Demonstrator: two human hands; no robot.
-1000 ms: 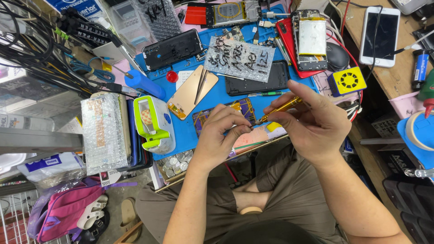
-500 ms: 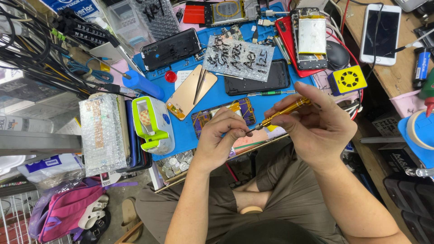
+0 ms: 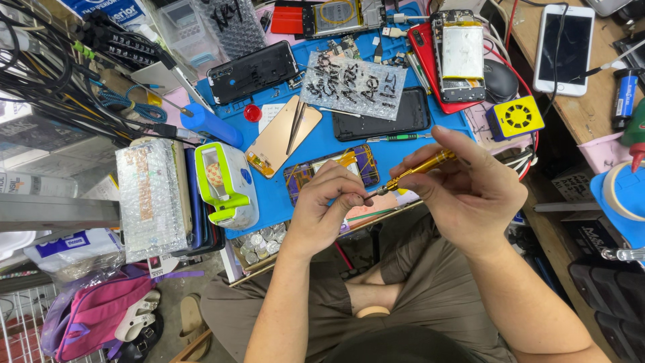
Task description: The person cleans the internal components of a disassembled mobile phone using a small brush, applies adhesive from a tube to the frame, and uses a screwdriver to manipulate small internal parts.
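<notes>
Right hand (image 3: 470, 195) grips a yellow screwdriver (image 3: 416, 169), tip meeting the left hand (image 3: 329, 208), whose fingers (image 3: 349, 196) pinch something tiny above the opened phone (image 3: 332, 171) at the tabletop's near edge.

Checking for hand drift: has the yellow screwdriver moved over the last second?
No. The yellow screwdriver sits just below the green-handled tool, as before.
</notes>
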